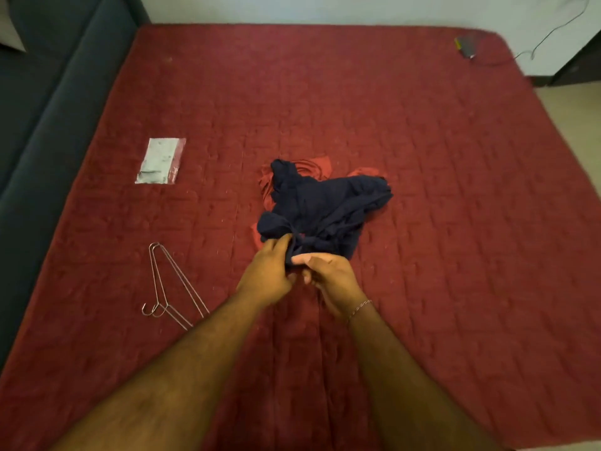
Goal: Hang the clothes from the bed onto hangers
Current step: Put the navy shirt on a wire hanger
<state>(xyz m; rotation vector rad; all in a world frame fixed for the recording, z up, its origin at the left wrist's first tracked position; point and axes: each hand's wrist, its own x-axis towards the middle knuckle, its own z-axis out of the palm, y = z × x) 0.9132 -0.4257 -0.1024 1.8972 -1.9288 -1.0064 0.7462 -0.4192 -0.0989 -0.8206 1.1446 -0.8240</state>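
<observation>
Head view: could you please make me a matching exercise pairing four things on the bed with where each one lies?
Things:
1. navy garment
2. wire hangers
3. plastic packet
4. dark gadget with cable

Places:
A. far right corner of the bed
B. left of the hands, near side
C. middle, gripped by both hands
D. left side, beyond the hangers

Pairs: 1-C, 2-B, 3-D, 4-A

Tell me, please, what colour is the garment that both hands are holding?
The garment is dark navy blue, seen best in the head view.
</observation>
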